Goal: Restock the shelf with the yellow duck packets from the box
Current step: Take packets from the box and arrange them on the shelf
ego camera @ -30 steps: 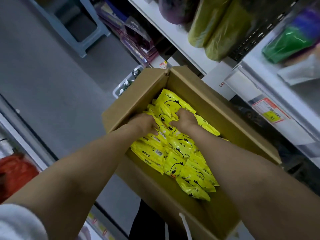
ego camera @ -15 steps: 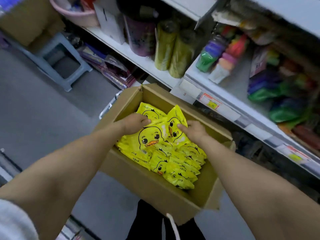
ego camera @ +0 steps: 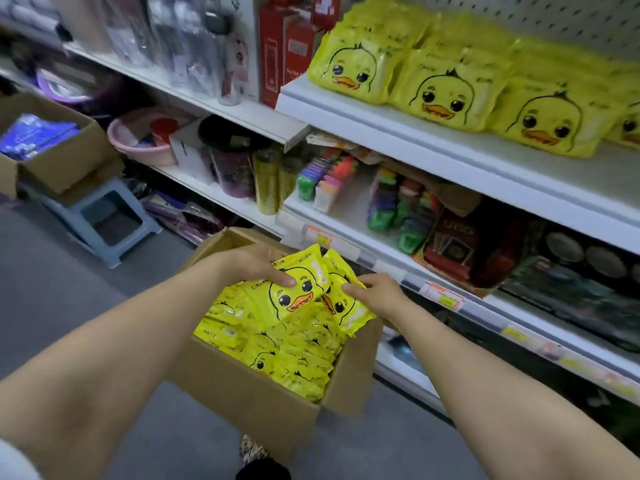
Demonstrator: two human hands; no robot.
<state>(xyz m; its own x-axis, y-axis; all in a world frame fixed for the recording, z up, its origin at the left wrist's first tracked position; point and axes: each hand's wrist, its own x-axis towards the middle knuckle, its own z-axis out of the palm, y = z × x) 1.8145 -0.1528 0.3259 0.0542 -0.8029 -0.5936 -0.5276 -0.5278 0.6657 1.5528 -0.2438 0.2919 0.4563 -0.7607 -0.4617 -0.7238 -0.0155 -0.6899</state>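
Note:
An open cardboard box (ego camera: 256, 407) stands on the floor below me, filled with several yellow duck packets (ego camera: 298, 358). My left hand (ego camera: 256, 265) grips a small stack of yellow duck packets (ego camera: 294, 292) lifted just above the box, thumb on the top duck face. My right hand (ego camera: 377, 292) pinches a second packet (ego camera: 346, 306) at the stack's right side. Higher up on the right, a white shelf (ego camera: 433, 140) holds rows of larger yellow duck packets (ego camera: 440, 91).
Below that shelf is a shelf of colourful boxed goods (ego camera: 398, 202). To the left are bottles (ego camera: 194, 46), a pink basin (ego camera: 138, 140), a grey stool (ego camera: 104, 220) and another cardboard box (ego camera: 59, 150). Grey floor (ego camera: 52, 306) spreads to the left.
Both hands have lifted packets up out of the box. My view has risen from the box to the shelves, bringing the upper shelf of duck packets into sight.

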